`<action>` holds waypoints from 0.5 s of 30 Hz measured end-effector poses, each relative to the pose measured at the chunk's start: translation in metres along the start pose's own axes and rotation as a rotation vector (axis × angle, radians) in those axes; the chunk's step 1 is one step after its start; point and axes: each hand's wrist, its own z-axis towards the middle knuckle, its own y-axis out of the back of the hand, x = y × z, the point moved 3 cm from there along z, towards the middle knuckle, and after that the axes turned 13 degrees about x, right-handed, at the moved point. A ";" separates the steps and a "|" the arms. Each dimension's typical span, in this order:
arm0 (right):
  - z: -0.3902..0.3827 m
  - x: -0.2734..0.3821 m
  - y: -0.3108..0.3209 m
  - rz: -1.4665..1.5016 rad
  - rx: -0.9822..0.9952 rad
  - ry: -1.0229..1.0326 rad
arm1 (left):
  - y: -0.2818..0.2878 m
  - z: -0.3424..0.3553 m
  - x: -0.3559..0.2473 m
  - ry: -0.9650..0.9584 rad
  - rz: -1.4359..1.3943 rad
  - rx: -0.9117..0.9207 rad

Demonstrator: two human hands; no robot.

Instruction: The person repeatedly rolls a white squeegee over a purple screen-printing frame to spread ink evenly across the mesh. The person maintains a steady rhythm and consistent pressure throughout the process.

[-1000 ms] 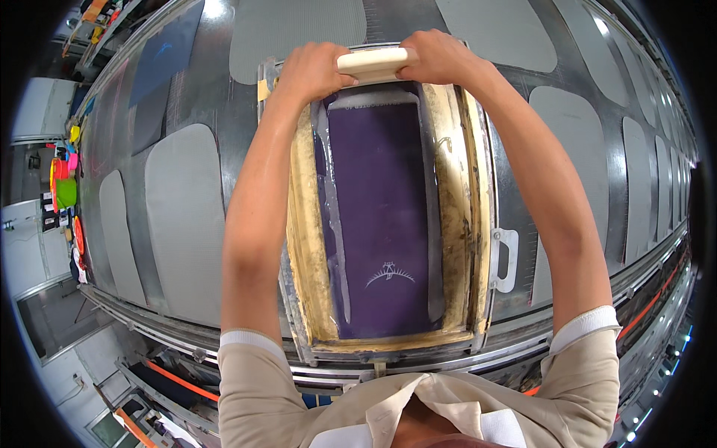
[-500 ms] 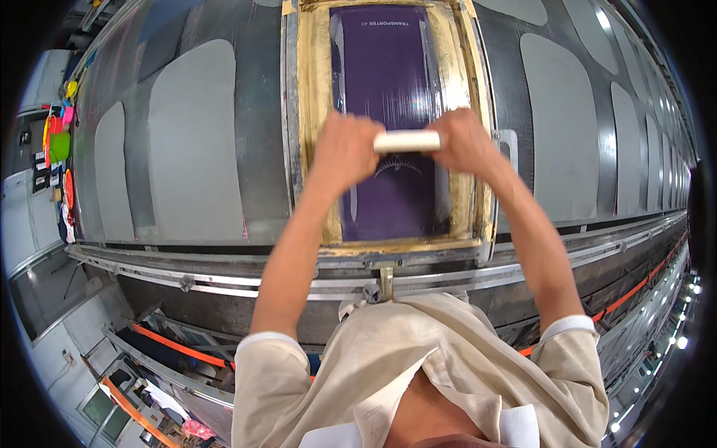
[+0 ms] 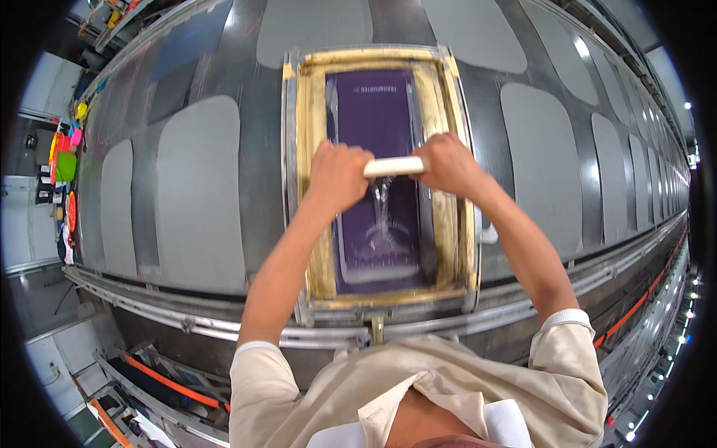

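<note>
My left hand and my right hand are closed around the two ends of a squeegee with a pale bar handle, which lies crosswise over a printing screen. The screen's frame is taped in yellow and metal-edged, and its mesh is deep purple. A glossy, clear-looking streak of ink runs on the mesh from the squeegee towards me. The squeegee's blade is mostly hidden below the handle and my hands.
Grey fabric panels with rounded ends lie along the long dark table, on both sides of the screen. A metal rail follows the near edge. Bright coloured items stand beyond the left end.
The squeegee, held in both hands, has moved away from me along the screen. The glossy streak now shows behind it. The whole scene sits lower in the picture.
</note>
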 end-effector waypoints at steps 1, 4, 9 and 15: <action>0.032 -0.025 0.015 -0.006 -0.005 0.010 | 0.014 0.031 0.018 -0.017 0.018 -0.041; 0.112 -0.088 0.053 -0.021 0.041 -0.102 | 0.042 0.120 0.070 0.026 0.051 -0.029; 0.181 -0.146 0.075 0.078 0.023 -0.141 | 0.055 0.206 0.120 0.083 0.058 0.003; 0.182 -0.147 0.059 0.114 -0.015 -0.205 | 0.046 0.200 0.123 0.121 -0.024 0.067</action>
